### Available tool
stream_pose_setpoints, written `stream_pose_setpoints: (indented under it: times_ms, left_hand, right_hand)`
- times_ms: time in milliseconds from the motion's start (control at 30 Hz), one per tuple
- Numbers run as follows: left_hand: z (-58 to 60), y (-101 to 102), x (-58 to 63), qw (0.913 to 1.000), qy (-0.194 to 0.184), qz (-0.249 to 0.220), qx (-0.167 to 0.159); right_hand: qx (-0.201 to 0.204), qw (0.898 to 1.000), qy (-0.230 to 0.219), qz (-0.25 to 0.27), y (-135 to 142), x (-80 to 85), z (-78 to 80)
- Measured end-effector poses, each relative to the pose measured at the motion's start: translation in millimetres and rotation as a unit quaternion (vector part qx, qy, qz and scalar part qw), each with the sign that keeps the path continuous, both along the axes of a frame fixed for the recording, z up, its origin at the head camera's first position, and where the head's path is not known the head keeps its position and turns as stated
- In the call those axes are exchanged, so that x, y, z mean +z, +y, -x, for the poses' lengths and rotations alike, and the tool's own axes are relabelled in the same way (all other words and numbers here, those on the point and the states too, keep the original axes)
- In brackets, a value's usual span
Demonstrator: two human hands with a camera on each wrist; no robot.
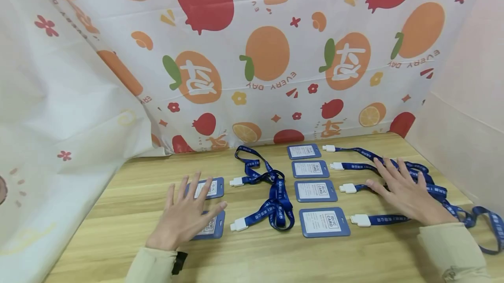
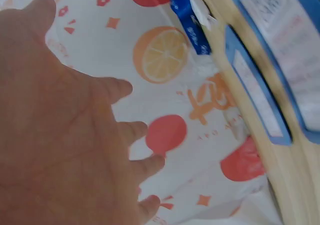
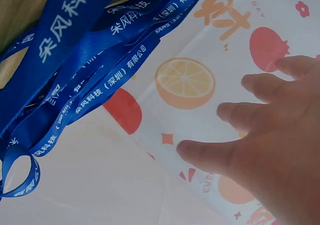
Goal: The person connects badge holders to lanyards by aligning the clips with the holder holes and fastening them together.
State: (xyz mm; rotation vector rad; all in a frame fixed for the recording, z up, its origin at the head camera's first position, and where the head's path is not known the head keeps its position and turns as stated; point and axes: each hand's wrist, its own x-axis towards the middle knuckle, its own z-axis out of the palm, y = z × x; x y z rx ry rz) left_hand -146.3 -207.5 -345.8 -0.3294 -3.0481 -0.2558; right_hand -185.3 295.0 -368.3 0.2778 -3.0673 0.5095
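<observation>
In the head view my left hand [image 1: 185, 213] spreads its fingers over two blue-framed ID card holders, partly covering the nearer card holder [image 1: 214, 226] and the farther card holder [image 1: 214, 188]. My right hand [image 1: 407, 191], fingers also spread, is over a bunch of blue lanyards [image 1: 433, 190] with white print. Neither hand grips anything. Between the hands, several more card holders stand in a column, the nearest card holder [image 1: 324, 222] looking largest. White clips [image 1: 360, 220] end the right-hand lanyards, facing that column. Two tangled lanyards [image 1: 277, 200] lie right of the left pair, their clips pointing left.
Everything lies on a wooden table [image 1: 252, 261]. Behind it hangs a fruit-printed cloth [image 1: 232, 64], with a white cloth [image 1: 78, 90] draped at the left and a pale wall [image 1: 464, 99] at the right. One lanyard loop [image 1: 490, 248] reaches the table's right edge.
</observation>
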Motion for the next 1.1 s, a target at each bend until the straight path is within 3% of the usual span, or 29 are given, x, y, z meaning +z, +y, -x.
stream_pose_setpoints:
  times_ms: [200,367,567,900,1100]
  left_hand:
    - [4.1,12,4.6,0.9933,0.078,0.026,-0.082]
    - [5.4,15,5.7,0.987,0.119,0.04,-0.101]
    - [5.3,19,8.8,0.9874,0.115,0.034,-0.103]
    - [5.4,34,12.8,0.9861,0.115,0.027,-0.117]
    - [6.9,41,14.0,0.9889,0.083,0.021,-0.121]
  right_hand:
    - [0.021,0.995,0.08,-0.057,3,1.4,-1.4]
    - [0.028,0.991,0.113,-0.069,1,2.7,0.3]
    - [0.04,0.988,0.131,-0.065,0,3.5,0.7]
    - [0.069,0.989,0.118,-0.049,-5,6.8,-0.4]
    - [0.084,0.991,0.101,-0.035,-8,8.9,-0.2]
